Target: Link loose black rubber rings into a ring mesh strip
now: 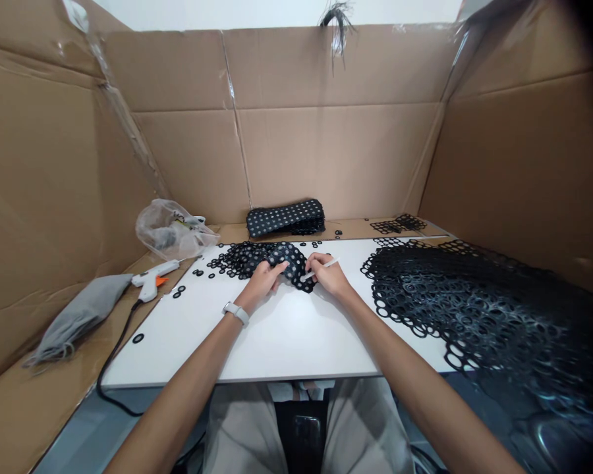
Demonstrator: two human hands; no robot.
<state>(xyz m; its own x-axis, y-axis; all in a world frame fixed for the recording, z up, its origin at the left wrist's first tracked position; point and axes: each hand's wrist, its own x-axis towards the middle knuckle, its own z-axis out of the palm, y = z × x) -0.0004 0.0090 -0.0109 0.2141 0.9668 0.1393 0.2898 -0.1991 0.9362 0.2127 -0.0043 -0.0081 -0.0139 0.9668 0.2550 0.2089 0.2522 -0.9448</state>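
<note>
A piece of black polka-dot fabric (292,255) lies bunched near the far middle of the white board. My left hand (263,283), wearing a pale wristband, grips its near side with thumb and fingers closed. In my right hand (330,275) is a thin white stick (332,262), pinched between the fingers, its lower end against black rings at the fabric's right edge. I cannot make out the stick's exact kind. Several loose black rings (230,260) are heaped left of the fabric, some partly under it.
A large black mesh of joined rings (454,296) covers the board's right side and hangs over its edge. At left lie a white glue gun (149,282) with black cord, a grey cloth pouch (86,309) and a clear plastic bag (163,227). Folded dotted fabric (286,216) sits behind; cardboard walls (336,145) surround everything.
</note>
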